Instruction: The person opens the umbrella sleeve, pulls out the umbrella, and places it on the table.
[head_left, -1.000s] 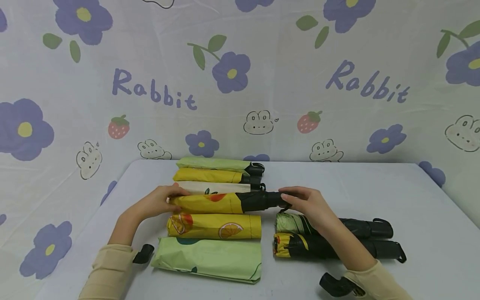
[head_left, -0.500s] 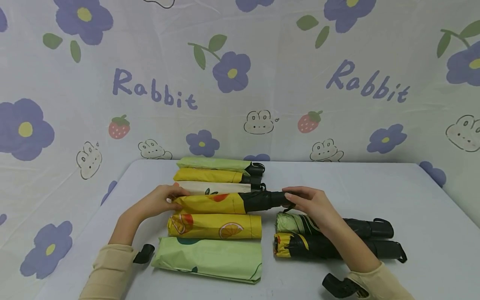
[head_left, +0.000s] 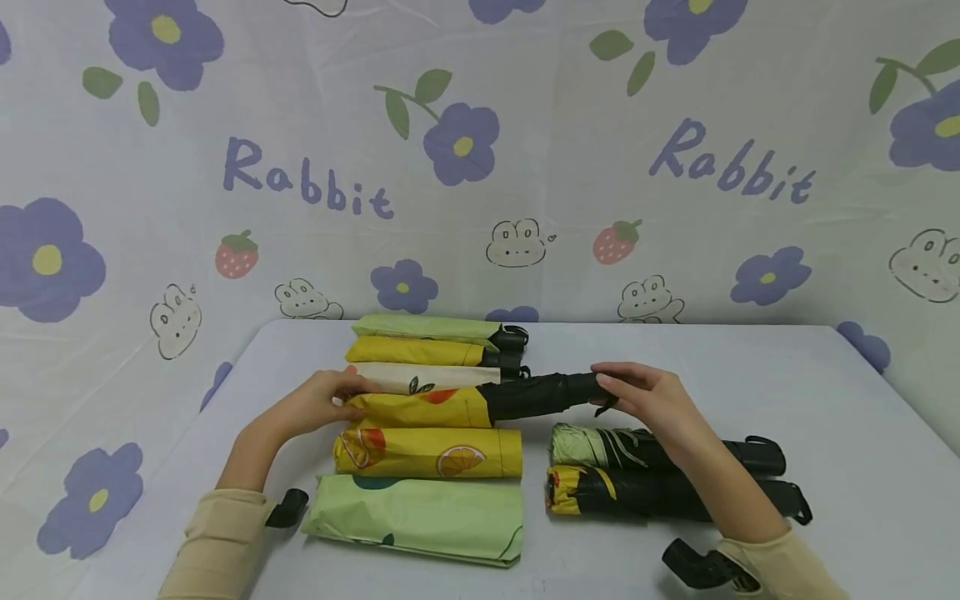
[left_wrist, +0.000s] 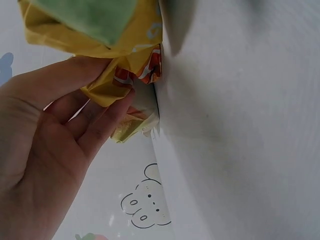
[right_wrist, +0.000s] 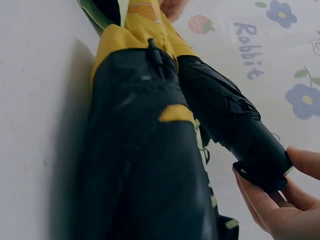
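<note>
A folded umbrella [head_left: 543, 396] lies crosswise, its black part reaching out of a yellow sleeve [head_left: 420, 410] with orange-red print. My left hand [head_left: 322, 404] pinches the left end of that sleeve; the left wrist view shows the bunched yellow cloth [left_wrist: 107, 87] between thumb and fingers. At the other end my right hand [head_left: 656, 404] grips the black handle tip, thumb and fingers around it in the right wrist view, where the handle [right_wrist: 260, 150] has a small strap. The umbrella tilts up toward the right hand.
Nearer lie a yellow sleeve [head_left: 427, 454] with fruit print and a light green sleeve [head_left: 420, 517]. Behind are green [head_left: 423, 327], yellow [head_left: 416, 350] and cream [head_left: 427, 377] sleeved umbrellas. A green-black umbrella [head_left: 585, 447] and a yellow-black umbrella [head_left: 645, 493] lie under the right forearm.
My right hand has moved right and slightly up, drawing more of the black umbrella out of the yellow sleeve. My left hand stays nearly where it was, on the sleeve's end.
</note>
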